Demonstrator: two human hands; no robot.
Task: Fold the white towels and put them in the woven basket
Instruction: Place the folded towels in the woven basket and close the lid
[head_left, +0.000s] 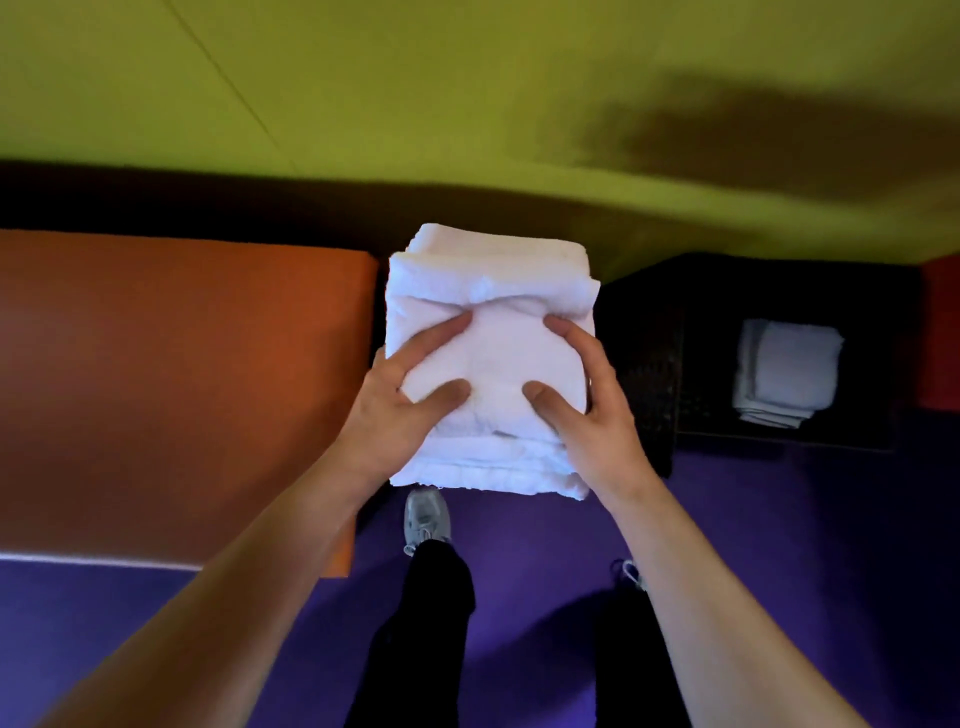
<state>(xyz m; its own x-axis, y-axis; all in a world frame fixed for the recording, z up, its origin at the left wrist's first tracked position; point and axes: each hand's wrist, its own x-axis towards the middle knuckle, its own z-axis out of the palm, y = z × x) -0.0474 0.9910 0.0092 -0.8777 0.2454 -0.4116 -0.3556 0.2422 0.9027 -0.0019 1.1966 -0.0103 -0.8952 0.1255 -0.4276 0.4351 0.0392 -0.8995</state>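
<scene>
A thick folded stack of white towels (491, 291) is held in the air at the middle of the view, over the gap between the orange surface and the basket. My left hand (400, 400) grips its left side with the thumb pressed on top. My right hand (587, 410) grips its right side the same way. The dark woven basket (649, 364) stands on the floor to the right. Inside it lies another folded white towel (787, 371).
An orange flat surface (171, 384) fills the left side, its right edge next to the towel stack. A yellow-green wall (467, 88) rises behind. My legs and grey shoes (427, 519) stand on the purple floor (805, 545) below the stack.
</scene>
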